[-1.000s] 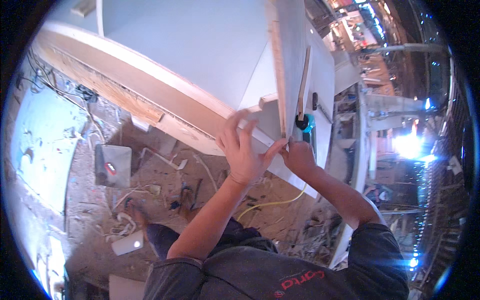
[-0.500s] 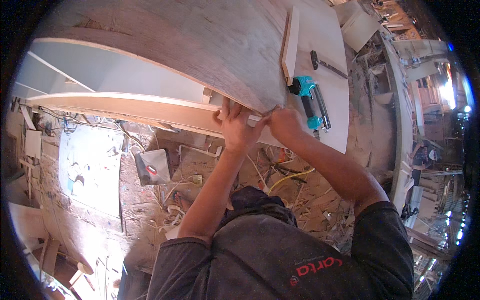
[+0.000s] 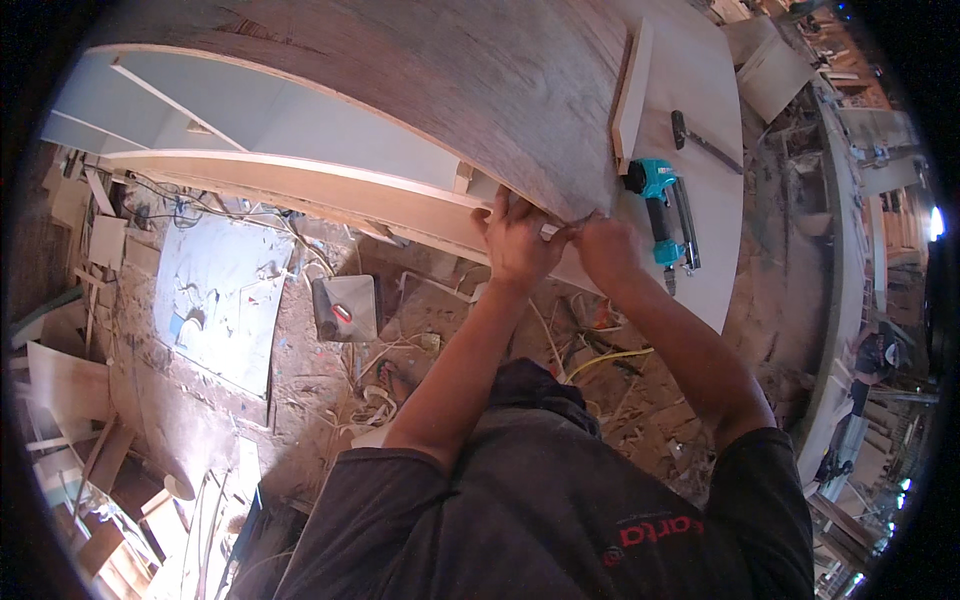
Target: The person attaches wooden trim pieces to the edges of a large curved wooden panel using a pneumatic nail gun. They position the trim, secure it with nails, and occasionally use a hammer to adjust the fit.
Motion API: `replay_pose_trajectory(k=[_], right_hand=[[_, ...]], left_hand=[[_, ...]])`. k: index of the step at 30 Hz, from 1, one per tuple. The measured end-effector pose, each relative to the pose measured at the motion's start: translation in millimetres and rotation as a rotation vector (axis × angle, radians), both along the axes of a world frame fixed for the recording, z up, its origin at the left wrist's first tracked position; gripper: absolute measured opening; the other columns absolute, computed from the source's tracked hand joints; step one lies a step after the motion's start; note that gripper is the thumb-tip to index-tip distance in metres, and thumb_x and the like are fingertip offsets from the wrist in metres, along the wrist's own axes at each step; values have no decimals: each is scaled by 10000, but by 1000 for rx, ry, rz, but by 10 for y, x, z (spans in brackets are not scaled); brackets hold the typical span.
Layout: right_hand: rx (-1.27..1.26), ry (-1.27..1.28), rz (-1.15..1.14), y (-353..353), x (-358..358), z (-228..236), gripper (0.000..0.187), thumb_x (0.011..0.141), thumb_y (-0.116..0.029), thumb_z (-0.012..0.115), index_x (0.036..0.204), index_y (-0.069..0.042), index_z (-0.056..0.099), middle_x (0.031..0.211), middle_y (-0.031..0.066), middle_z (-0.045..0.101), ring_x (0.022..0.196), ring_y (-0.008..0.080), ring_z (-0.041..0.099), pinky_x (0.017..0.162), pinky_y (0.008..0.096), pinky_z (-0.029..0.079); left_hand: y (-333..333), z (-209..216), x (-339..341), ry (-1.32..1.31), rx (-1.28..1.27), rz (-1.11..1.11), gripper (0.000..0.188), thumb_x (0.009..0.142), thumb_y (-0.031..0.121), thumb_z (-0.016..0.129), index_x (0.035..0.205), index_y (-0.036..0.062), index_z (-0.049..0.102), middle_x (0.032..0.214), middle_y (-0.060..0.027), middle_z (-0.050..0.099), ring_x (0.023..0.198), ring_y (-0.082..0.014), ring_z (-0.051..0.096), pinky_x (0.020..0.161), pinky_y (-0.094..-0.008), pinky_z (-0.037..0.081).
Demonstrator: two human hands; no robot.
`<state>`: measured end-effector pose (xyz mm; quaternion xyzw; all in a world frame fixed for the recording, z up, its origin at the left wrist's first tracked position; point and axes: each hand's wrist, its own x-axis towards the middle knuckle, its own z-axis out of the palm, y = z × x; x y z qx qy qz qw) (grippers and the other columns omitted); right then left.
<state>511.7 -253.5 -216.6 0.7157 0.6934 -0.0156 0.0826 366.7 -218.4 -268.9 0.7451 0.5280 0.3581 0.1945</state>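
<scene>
The near corner of a panel is being touched by a closed right hand, its edge by the left hand, fingers bent, hold unclear. A narrow strip of desk is being shown right of a nail gun.

A dark grey T-shirt is worn, w/ short left sleeve & right sleeve. Red lettering & small round mark are printed at near right. Beyond its far edge, blackish-blue cloth is seen. Left hand & right hand are left bare.
</scene>
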Motion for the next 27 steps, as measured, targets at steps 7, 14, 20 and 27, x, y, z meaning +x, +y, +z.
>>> replay_pose_trajectory(k=[7, 14, 20, 27], right_hand=[[93, 224, -314, -72, 727, 254, 494, 855, -477, 760, 1129, -73, 683, 898, 214, 709, 891, 370, 710, 780, 477, 550], [175, 346, -619, -346, 1492, -125, 647, 749, -465, 846, 1169, -94, 524, 1056, 154, 674, 999, 374, 675, 869, 481, 498], [311, 331, -342, -90, 1926, -551, 657, 733, -348, 843, 1212, -101, 467, 1009, 183, 667, 1021, 438, 652, 884, 488, 492], [330, 484, -332, 39, 1798, 626, 664, 794, -376, 832, 1307, -43, 576, 1038, 195, 732, 955, 376, 714, 842, 479, 553]], left_hand=[[10, -6, -74, 6, -41, 2, 395, 658, 510, 858, 927, 224, 809, 1199, 12, 721, 1335, -295, 457, 992, -600, 280], [-13, 0, -68, 44, -25, -21, 452, 708, 608, 798, 949, 226, 816, 1277, -46, 689, 1378, -311, 419, 1010, -622, 280], [17, -15, 0, 59, -84, -30, 421, 697, 553, 829, 968, 232, 811, 1292, -24, 683, 1393, -300, 408, 1016, -605, 271], [-3, 46, -51, 24, -102, -41, 499, 685, 528, 843, 1076, 223, 787, 1322, 13, 669, 1411, -290, 385, 1038, -602, 254]])
